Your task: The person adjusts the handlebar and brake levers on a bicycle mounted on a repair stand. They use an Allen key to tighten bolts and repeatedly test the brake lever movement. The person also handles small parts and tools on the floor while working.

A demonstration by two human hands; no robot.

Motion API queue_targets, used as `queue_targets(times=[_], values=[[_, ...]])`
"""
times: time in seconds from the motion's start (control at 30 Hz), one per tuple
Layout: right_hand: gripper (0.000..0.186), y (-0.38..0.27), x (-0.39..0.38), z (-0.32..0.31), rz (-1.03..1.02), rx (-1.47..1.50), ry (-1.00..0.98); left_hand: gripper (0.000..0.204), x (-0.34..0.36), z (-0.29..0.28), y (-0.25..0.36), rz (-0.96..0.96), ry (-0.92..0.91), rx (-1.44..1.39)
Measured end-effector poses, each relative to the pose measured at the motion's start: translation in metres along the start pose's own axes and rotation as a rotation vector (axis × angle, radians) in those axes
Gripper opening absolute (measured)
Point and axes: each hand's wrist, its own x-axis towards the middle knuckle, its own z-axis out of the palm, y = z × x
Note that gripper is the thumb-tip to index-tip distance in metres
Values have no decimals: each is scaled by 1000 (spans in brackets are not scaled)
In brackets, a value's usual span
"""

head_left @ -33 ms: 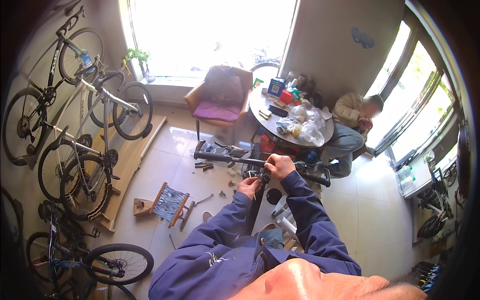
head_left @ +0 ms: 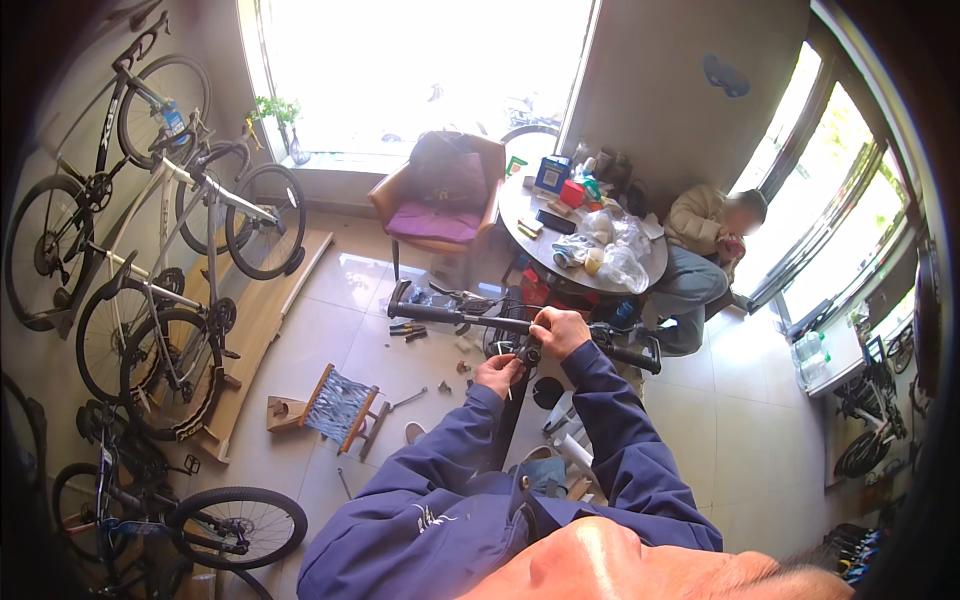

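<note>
A bicycle's black handlebar [head_left: 490,321] stretches across in front of me, with the stem and frame running back toward my body. My left hand [head_left: 498,374] is closed in a pinch just below the bar, beside the stem [head_left: 530,350]. A thin white strip [head_left: 504,347] shows at its fingertips; its exact kind is too small to tell. My right hand [head_left: 562,332] has its fingers curled over the bar, right of the middle, close to the stem. The right grip [head_left: 635,358] lies beyond that hand.
A cluttered round table [head_left: 519,228] stands ahead, with a seated person [head_left: 700,225] at its right. An armchair [head_left: 435,215] is at the window. A folding stool [head_left: 342,408], black-handled tools [head_left: 408,331] and small parts lie on the floor. Several bicycles [head_left: 165,220] line the left wall.
</note>
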Motion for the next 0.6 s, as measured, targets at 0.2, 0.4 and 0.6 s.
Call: queue_targets(times=[0.2, 0.4, 0.6], values=[[21, 20, 10, 12, -23, 73, 63, 23, 5, 3, -3, -18, 19, 27], [24, 36, 24, 31, -16, 208, 129, 21, 7, 4, -8, -38, 39, 1], [20, 40, 22, 42, 109, 472, 85, 21, 6, 3, -11, -16, 24, -32]])
